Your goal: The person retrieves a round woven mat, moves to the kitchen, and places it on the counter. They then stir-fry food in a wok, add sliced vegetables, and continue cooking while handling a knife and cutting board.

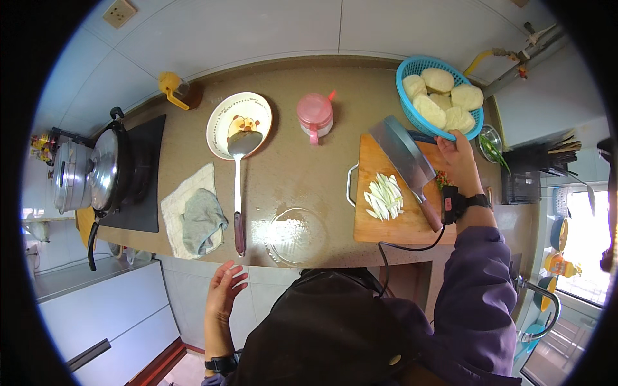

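My right hand (454, 147) grips the near rim of a blue plastic basket (404, 103) that holds several pale, rounded buns or dough pieces (429, 111). Below it, a cleaver (405, 154) lies slantwise on a wooden cutting board (369, 231), beside a pile of sliced white-green vegetable strips (385, 197). Chopped red and green bits (442, 179) show partly behind my wrist. In front of the counter's edge, my left hand (228, 284) is empty with its fingers apart, below a long-handled metal ladle or spatula (237, 183) whose head rests in a patterned white bowl (224, 116).
A pink-lidded container (315, 116) stands mid-counter. Folded cloths (203, 222) lie on the left, near a lidded pan (108, 166) on a black cooktop (149, 193). A yellow-handled jug (176, 91) stands by the wall. A metal bowl with green stalks (491, 143) is at right.
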Tool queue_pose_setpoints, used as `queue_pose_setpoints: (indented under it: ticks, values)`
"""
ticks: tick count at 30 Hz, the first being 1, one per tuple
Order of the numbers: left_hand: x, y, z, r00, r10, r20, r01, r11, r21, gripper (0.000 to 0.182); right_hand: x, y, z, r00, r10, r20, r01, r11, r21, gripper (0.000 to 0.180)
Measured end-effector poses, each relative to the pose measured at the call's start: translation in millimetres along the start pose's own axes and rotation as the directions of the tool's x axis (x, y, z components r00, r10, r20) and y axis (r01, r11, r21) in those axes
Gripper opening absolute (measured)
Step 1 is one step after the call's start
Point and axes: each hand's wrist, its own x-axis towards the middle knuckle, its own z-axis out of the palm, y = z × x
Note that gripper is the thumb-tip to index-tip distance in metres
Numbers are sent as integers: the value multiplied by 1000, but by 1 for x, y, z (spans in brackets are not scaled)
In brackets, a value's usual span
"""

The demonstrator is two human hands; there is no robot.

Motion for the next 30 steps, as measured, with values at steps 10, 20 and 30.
queue_pose_setpoints:
  ticks: [10,20,30]
  values:
    - [8,-9,0,996,-63,-61,68,994,91,39,-88,-7,-33,976,-217,36,213,896,-389,18]
    - [-19,-33,-127,998,66,-9,-67,994,-82,37,-205,69,2,943,-307,125,328,810,-485,17]
    - [-105,-104,-361,939,46,-341,-138,958,-251,35,-364,325,207,629,-13,777,771,-118,-626,33]
